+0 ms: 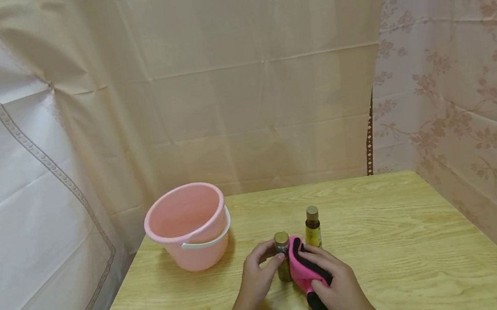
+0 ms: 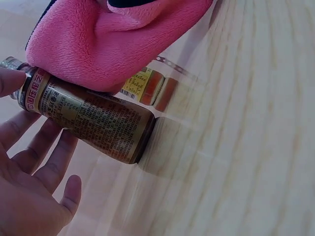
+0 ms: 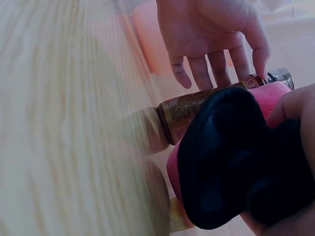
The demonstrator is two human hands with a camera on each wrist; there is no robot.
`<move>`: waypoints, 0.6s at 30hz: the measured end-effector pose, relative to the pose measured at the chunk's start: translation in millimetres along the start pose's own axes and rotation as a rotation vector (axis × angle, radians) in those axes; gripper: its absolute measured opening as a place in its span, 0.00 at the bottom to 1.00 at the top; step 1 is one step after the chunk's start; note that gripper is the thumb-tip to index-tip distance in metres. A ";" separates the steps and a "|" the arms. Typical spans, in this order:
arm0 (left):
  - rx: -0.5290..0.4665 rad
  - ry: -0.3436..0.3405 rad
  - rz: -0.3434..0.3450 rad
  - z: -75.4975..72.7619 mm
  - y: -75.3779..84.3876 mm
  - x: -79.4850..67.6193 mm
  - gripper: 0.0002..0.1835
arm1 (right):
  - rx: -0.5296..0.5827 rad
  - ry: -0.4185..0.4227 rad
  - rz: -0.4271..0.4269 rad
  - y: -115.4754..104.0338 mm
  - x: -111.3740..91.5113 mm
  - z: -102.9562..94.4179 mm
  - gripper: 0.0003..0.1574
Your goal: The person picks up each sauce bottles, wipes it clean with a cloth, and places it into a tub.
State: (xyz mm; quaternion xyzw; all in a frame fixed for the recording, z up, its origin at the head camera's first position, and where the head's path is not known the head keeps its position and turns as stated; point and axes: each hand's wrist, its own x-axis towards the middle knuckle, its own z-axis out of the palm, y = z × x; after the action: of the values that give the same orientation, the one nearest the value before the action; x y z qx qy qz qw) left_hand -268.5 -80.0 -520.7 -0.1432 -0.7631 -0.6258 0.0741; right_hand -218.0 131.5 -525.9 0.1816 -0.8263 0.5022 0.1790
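Observation:
My left hand [image 1: 255, 277] pinches a small brown glass oil bottle [image 2: 103, 123] near its neck, thumb on one side and fingers on the other. The bottle stands upright on the table, its gold cap [image 1: 281, 237] on top and printed label facing the left wrist camera. In my right hand [image 1: 343, 288] is a folded plush cloth [image 1: 301, 270], pink on one face and black on the other. Its pink face [image 2: 93, 54] lies against the bottle's side; in the right wrist view the black face [image 3: 221, 152] covers part of the bottle.
Just behind the cloth stands a second brown bottle [image 1: 314, 232] with a yellow label and gold cap. A pink bucket [image 1: 197, 254] with a white handle is at the table's back left. Curtains [image 1: 251, 98] hang around the wooden table [image 1: 409, 254].

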 end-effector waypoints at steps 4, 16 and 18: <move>-0.010 0.006 0.003 -0.4 -1.2 -0.5 0.17 | -0.005 0.003 0.044 -0.3 0.2 1.4 0.47; -0.010 0.005 -0.013 -1.5 3.1 -2.6 0.19 | -0.063 -0.073 0.156 0.0 0.4 3.9 0.41; -0.024 0.003 -0.008 -1.3 3.3 -2.3 0.18 | -0.075 -0.087 0.169 0.2 0.2 4.0 0.41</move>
State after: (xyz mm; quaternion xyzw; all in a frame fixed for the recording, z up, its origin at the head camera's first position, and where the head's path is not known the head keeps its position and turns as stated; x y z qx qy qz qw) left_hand -265.3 -81.0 -517.9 -0.1401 -0.7560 -0.6355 0.0710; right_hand -218.7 128.0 -527.7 0.1257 -0.8639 0.4758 0.1068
